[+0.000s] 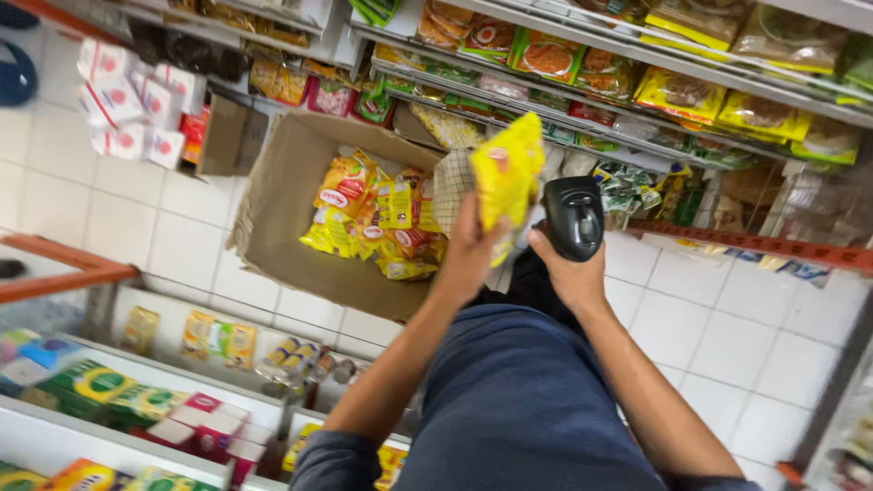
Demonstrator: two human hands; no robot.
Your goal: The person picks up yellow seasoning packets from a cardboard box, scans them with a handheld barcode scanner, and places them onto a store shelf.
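While hands hold yellow packet (pixel 506 170), scanner (pixel 573 216), open cardboard box (pixel 282 191), stocked shelves (pixel 637 59) beyond

Bright, even overhead light; soft glare on the glossy white floor tiles (pixel 182 236) (shadows faint); slight motion blur, edges tilted and stretched.

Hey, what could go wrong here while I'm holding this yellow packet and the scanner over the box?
The left hand pinches the yellow plastic packet by its lower end, so it may slip into the open cardboard box. The right hand holds the black handheld scanner close beside the packet, so they might bump. The box sits on the white tiled floor, a possible trip hazard.
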